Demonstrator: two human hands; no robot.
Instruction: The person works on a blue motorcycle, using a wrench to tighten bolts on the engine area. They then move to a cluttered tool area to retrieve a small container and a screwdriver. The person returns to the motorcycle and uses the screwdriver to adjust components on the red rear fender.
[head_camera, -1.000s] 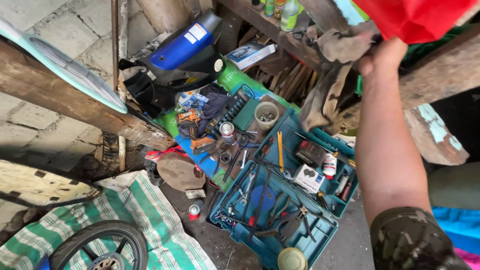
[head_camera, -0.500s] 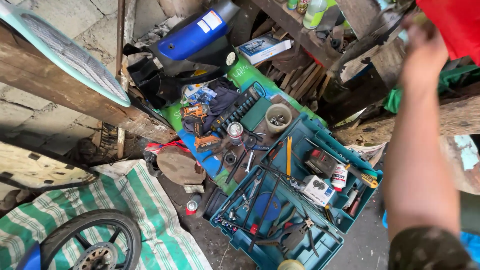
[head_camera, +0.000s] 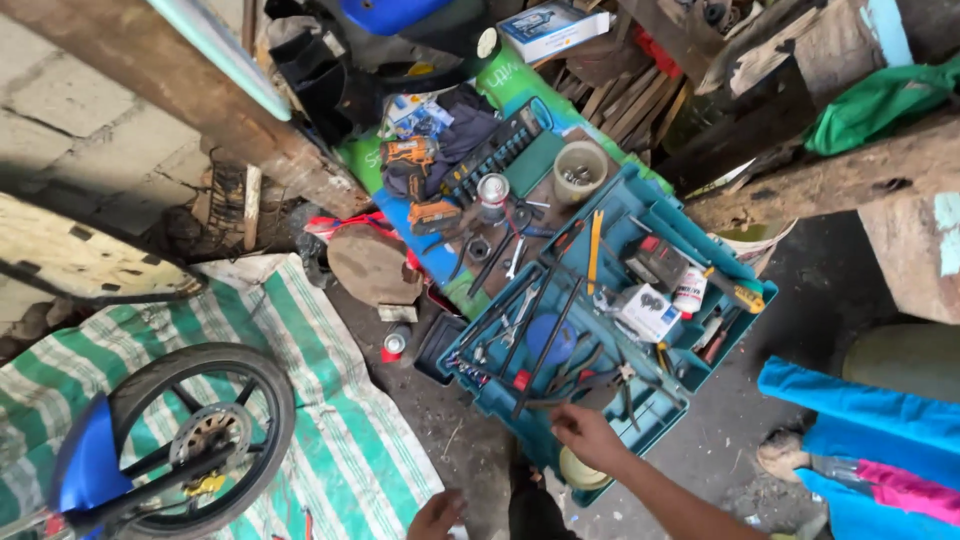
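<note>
My right hand (head_camera: 590, 435) reaches into the near end of an open teal toolbox (head_camera: 742, 312) on the ground. Its fingers are spread just above pliers (head_camera: 585, 378) and long dark wrenches (head_camera: 545, 335), and it holds nothing. My left hand (head_camera: 435, 515) shows only partly at the bottom edge, over the dirt floor beside the green striped tarp (head_camera: 320, 390); its grip is unclear. In the toolbox lie a yellow-handled tool (head_camera: 595, 250), a white spray can (head_camera: 690, 290) and a small white box (head_camera: 645, 312).
Beyond the toolbox are a socket set (head_camera: 495, 150), a cup of small parts (head_camera: 580, 170) and an orange drill (head_camera: 410, 155). A motorcycle wheel (head_camera: 215, 400) lies on the tarp at left. A wooden beam (head_camera: 200, 100) crosses top left. Blue cloth (head_camera: 860, 420) lies right.
My right arm has come down from a red thing held overhead to the toolbox. The view has tipped lower, and my left hand has come into view at the bottom.
</note>
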